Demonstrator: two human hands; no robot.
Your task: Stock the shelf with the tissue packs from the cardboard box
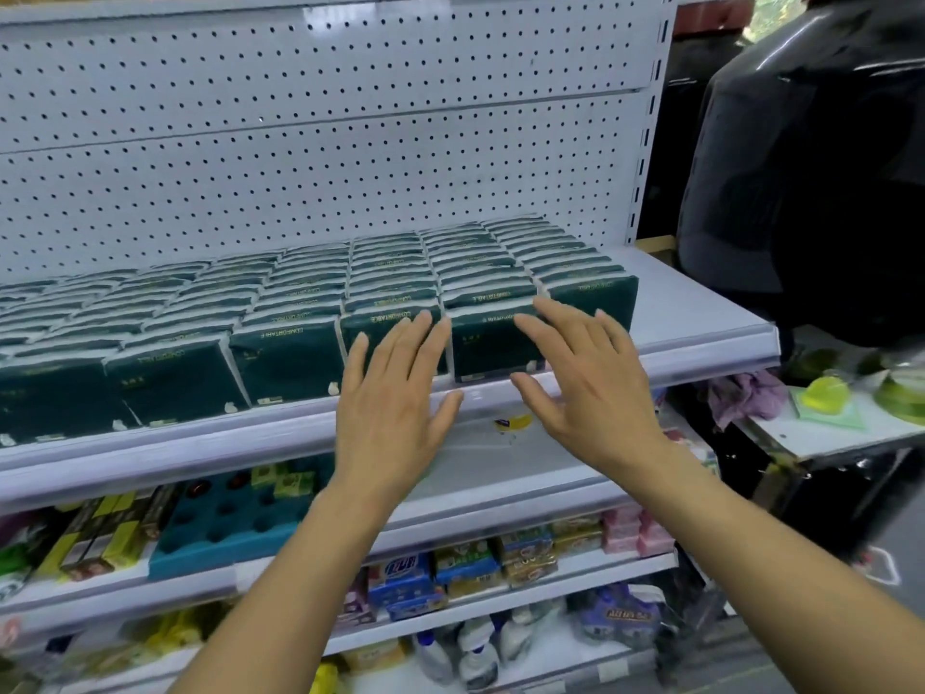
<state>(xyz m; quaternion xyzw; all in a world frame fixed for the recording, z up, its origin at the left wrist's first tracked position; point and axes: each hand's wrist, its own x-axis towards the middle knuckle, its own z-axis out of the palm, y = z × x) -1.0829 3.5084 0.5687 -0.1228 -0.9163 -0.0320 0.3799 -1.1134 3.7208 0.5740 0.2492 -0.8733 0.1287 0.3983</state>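
While glossy dark-green tissue packs (493,343) line the white metal shelf (701,313), left hand (395,403) and right hand (585,378) spread flat at its front edge, gripping nothing.

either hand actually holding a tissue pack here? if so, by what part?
Nothing is held. Left hand and right hand are both flat with fingers straight, lying against the front faces of the dark green tissue packs on the shelf.

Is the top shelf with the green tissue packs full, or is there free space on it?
Not full. The tissue packs fill the shelf from the left, but a bare strip remains at its right end.
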